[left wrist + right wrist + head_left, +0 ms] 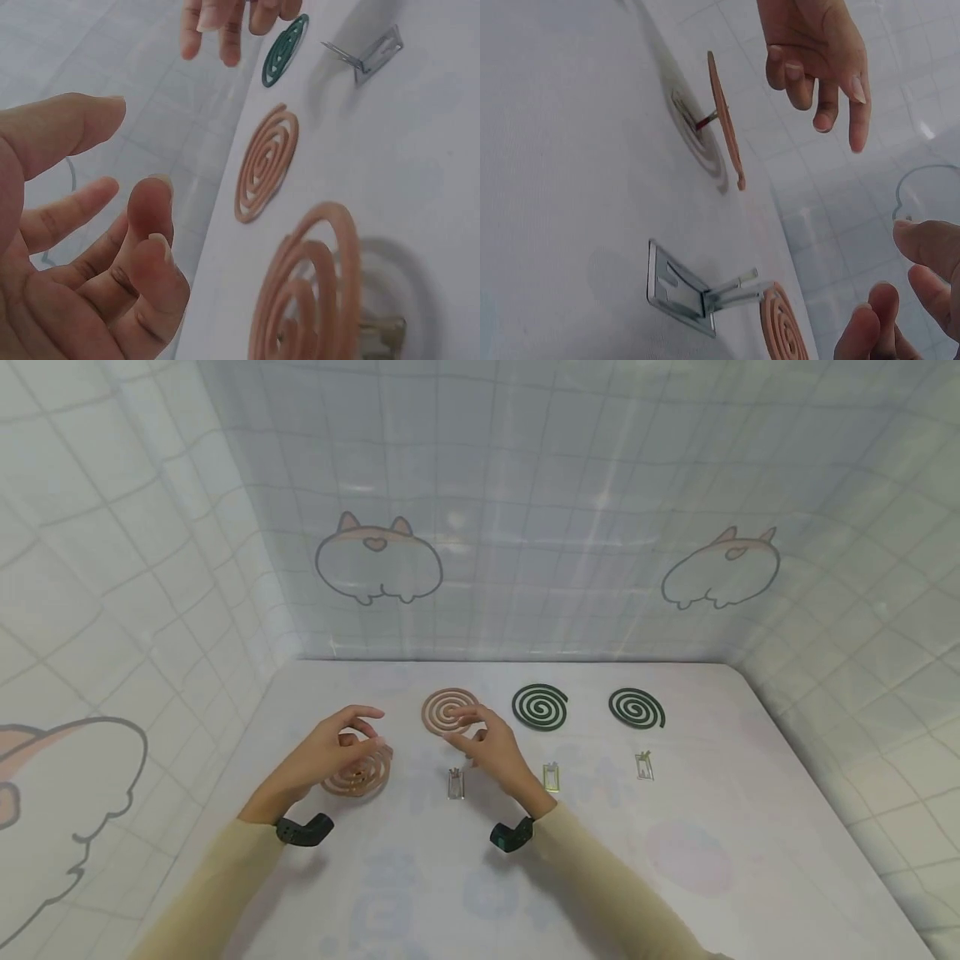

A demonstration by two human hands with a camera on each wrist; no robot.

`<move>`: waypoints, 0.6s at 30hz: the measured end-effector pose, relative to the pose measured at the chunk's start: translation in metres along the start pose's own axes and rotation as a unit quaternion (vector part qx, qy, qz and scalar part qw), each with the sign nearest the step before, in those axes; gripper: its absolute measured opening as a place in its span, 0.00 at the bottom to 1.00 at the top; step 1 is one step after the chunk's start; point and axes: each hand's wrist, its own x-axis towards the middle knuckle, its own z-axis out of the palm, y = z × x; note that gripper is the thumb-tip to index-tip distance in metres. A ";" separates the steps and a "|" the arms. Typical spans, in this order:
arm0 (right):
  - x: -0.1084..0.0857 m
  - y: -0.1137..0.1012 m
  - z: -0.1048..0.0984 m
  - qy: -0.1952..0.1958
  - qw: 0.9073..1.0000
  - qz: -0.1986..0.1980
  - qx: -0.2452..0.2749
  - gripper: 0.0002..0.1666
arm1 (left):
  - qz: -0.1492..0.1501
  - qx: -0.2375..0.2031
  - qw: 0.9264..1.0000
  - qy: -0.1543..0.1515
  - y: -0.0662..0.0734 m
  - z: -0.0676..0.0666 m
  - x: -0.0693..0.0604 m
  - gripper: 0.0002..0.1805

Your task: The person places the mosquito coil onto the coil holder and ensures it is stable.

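Observation:
A brown spiral coil point(378, 770) sits raised on a small metal stand point(382, 337) at the left, its shadow falling on the table below. My left hand point(333, 747) hovers just above that coil with fingers relaxed and nothing between them. My right hand point(497, 750) is held over the area between a second brown coil point(437, 713), lying flat, and a silver metal stand point(456, 783) with upright prongs. Its fingers are loosely bent and hold nothing; in the right wrist view the stand point(679, 292) is nearby, untouched.
Two dark green coils point(540, 707) point(636, 708) lie flat along the back at centre and right. In front of them are two more metal stands, one yellowish point(552, 777) and one at the right point(644, 766). Tile-patterned sheeting point(540, 527) encloses the table's back and sides.

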 end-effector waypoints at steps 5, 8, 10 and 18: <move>0.004 0.007 -0.005 0.011 1.000 0.008 -0.009 0.26 | -0.009 -0.002 1.000 -0.005 0.004 0.003 0.009 0.29; 0.006 0.010 -0.008 0.018 1.000 0.017 -0.005 0.25 | -0.017 -0.001 1.000 -0.006 0.006 0.005 0.015 0.30; 0.007 0.013 -0.010 0.022 0.999 0.024 -0.003 0.25 | -0.016 0.004 1.000 -0.005 0.008 0.006 0.020 0.30; 0.011 0.017 -0.011 0.029 0.999 0.041 -0.007 0.25 | -0.011 0.026 1.000 0.005 0.010 0.011 0.039 0.30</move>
